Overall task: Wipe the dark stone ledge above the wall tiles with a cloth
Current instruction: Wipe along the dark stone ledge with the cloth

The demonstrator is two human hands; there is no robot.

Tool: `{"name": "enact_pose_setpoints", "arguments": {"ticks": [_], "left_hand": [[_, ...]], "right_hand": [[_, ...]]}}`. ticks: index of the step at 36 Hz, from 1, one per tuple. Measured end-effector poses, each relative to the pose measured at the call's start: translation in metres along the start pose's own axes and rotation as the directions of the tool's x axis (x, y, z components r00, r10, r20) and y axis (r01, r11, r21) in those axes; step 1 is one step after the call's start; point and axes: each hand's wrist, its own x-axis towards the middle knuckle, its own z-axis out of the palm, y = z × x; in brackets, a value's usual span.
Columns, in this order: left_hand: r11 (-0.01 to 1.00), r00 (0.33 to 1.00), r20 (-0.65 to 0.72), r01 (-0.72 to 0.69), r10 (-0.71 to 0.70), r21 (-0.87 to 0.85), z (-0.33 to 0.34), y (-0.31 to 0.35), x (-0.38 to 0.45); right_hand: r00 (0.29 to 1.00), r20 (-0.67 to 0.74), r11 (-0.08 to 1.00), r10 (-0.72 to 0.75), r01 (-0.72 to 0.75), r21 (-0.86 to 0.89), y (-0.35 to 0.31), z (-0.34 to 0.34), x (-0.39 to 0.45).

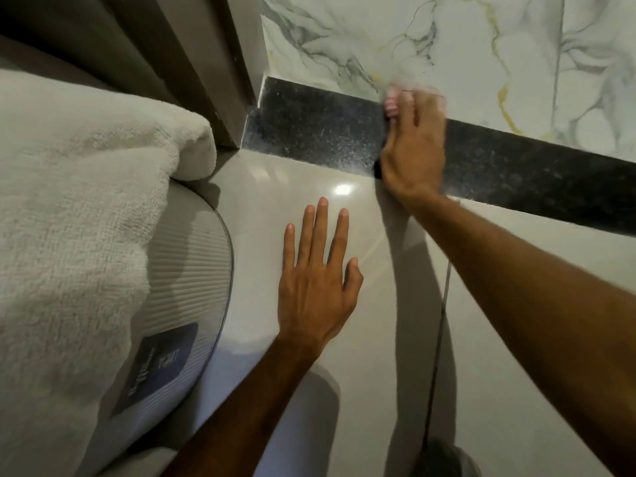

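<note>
The dark speckled stone ledge (309,132) runs from the door frame at the left towards the right edge, between grey wall tiles (481,304) below and white marble above. My right hand (413,146) lies across the ledge near its middle, shut on a pink-and-white cloth (392,105). Only a blurred bit of the cloth shows past the fingertips. My left hand (316,280) rests flat on the grey tile under the ledge, fingers spread, holding nothing.
A white towel (79,208) drapes over a ribbed grey mattress corner with a dark label (161,366) at the left. A brown door frame (220,70) meets the ledge's left end. White veined marble (481,53) rises behind the ledge.
</note>
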Motion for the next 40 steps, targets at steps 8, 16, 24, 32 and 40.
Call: {"name": "enact_pose_setpoints", "arguments": {"ticks": [8, 16, 24, 32, 40], "left_hand": [[0.991, 0.994, -0.027, 0.108, -0.106, 0.077, -0.006, -0.029, -0.01], [0.985, 0.99, -0.017, 0.141, -0.14, 0.096, -0.004, -0.038, -0.011], [0.976, 0.982, -0.003, 0.187, -0.188, 0.115, -0.013, -0.04, -0.016], [0.978, 0.983, 0.004, 0.183, -0.184, 0.1, -0.013, -0.043, -0.021], [0.971, 0.981, 0.011, 0.188, -0.191, 0.149, -0.017, -0.041, -0.019]], "right_hand": [[0.92, 0.023, 0.92, -0.391, 0.389, 0.044, 0.008, 0.021, -0.103], [0.997, -0.016, 0.996, 0.079, -0.079, -0.035, -0.031, 0.022, -0.051], [0.876, 0.167, 0.89, -0.452, 0.455, 0.018, -0.085, 0.027, -0.052], [0.925, 0.022, 0.925, -0.38, 0.38, -0.017, -0.009, 0.016, -0.088], [0.931, 0.14, 0.939, -0.336, 0.342, -0.018, -0.104, 0.037, -0.022]]}}
